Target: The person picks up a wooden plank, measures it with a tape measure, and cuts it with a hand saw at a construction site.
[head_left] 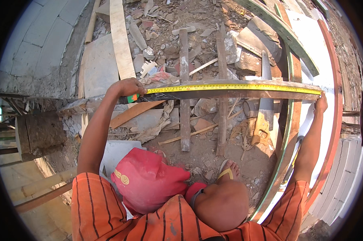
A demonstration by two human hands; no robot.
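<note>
A long, narrow wooden plank (213,94) lies crosswise in front of me. Along its top stretches the yellow blade of a tape measure (229,86), pulled out nearly straight. My left hand (128,87) is closed round the tape's case, whose green and orange side shows below the fingers. At the plank's right end, the fingers of my right hand (321,103) pinch the tape's tip against the wood. Two thin battens, a left one (184,128) and a right one (222,128), pass beneath the plank. A handsaw (265,110) with a wooden handle also runs under it.
Broken rubble (165,44) and wood scraps cover the ground ahead. A pale board (122,40) leans at the far left near a grey block wall (37,44). Long timbers (294,72) and a red-brown beam (337,80) line the right. My sandalled foot (229,170) is below.
</note>
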